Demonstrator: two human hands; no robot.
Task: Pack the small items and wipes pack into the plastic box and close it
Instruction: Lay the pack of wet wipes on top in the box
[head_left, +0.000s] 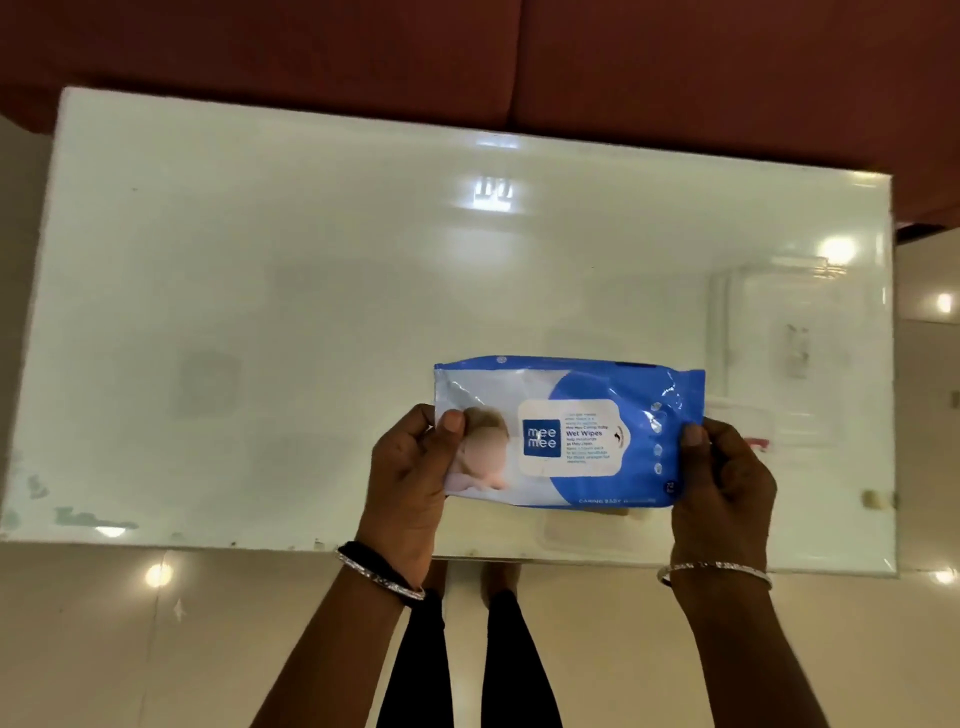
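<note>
A blue and white wet wipes pack (569, 434) is held level above the near edge of the white table (260, 312). My left hand (413, 478) grips its left end and my right hand (722, 488) grips its right end, thumbs on top. A clear plastic box (774, 353) lies on the table's right side, faint against the glossy top; something small and red (756, 442) shows at its near side. A clear rounded piece (582, 535), hard to identify, sits on the table just under the pack. No other small items can be made out.
The glossy table reflects ceiling lights. A dark red sofa (519, 52) runs behind its far edge. Pale shiny floor tiles (156, 623) lie in front, and my legs stand below the table's near edge. Small marks dot the table's left and right near corners.
</note>
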